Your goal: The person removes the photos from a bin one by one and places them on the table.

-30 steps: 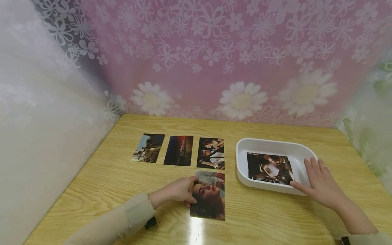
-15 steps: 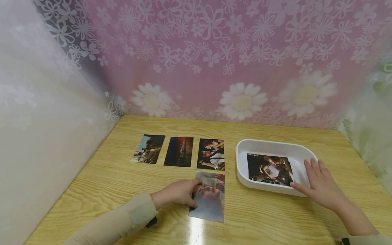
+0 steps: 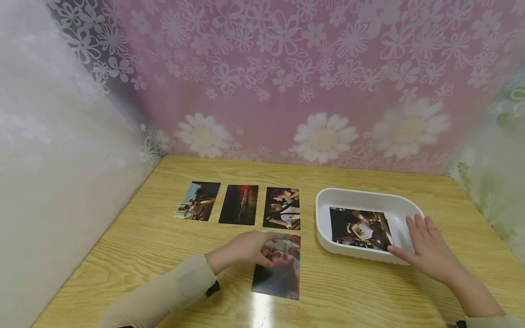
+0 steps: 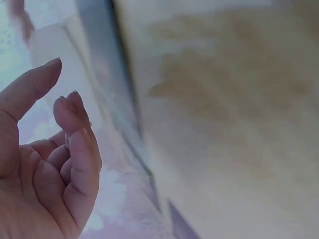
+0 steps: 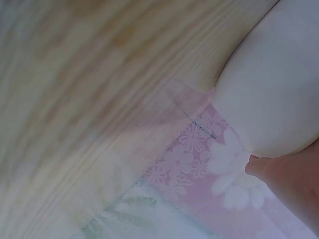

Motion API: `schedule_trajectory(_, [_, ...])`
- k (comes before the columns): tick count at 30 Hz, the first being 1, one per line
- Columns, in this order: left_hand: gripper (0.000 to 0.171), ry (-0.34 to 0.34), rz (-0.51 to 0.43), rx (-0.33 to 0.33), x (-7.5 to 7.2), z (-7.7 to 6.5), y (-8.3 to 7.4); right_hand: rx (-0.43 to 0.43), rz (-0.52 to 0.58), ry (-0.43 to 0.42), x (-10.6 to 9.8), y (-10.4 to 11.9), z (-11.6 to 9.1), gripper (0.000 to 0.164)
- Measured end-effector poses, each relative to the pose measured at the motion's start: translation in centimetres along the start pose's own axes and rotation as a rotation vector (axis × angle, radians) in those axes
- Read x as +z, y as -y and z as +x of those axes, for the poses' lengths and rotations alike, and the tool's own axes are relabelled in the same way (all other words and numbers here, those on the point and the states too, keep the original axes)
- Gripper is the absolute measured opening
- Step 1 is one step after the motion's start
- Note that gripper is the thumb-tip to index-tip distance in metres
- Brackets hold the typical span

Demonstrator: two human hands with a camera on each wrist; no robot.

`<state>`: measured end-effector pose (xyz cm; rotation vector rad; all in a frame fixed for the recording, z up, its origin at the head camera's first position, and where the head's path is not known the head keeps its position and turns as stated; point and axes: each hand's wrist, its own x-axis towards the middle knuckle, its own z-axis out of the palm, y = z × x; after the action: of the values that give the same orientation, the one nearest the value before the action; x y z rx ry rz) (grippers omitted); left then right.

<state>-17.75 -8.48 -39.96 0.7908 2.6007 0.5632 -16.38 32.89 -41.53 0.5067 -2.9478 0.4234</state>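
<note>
In the head view a photo card (image 3: 279, 275) showing a reclining person's head lies flat on the table. My left hand (image 3: 244, 248) hovers over its left edge, thumb and index finger spread apart. The left wrist view confirms this hand (image 4: 55, 154) has loosely bent fingers and holds nothing. My right hand (image 3: 428, 250) rests against the right end of a white tray (image 3: 369, 193), fingers extended over its rim and thumb along the near rim. Inside the tray lies a dark photo card (image 3: 361, 228); others under it are mostly hidden.
Three more photo cards stand in a row farther back: a street scene (image 3: 198, 200), a tower at night (image 3: 239, 204) and a couple (image 3: 282, 207). The wooden table (image 3: 164, 269) meets a pink flowered backdrop (image 3: 246, 100) behind and pale sheets at both sides.
My left hand has let go of the photo card's left edge and risen slightly up and to the right. The card has settled a little nearer to me. The right hand stays at the tray.
</note>
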Motion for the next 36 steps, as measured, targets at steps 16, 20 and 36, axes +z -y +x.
schedule_trajectory(16, [0.042,-0.113,-0.156,0.164,-1.9,4.9,-4.0,0.003,-0.006,-0.024,0.6,-0.1,-0.3,0.090])
schedule_trajectory(20, [0.040,-0.148,-0.211,0.207,-2.3,6.2,-5.3,0.006,-0.006,-0.020,0.5,-0.1,-0.4,0.090])
schedule_trajectory(36, [0.050,-0.327,-0.194,0.305,-1.5,12.3,-8.7,-0.005,-0.006,-0.008,0.2,-0.1,0.0,0.091])
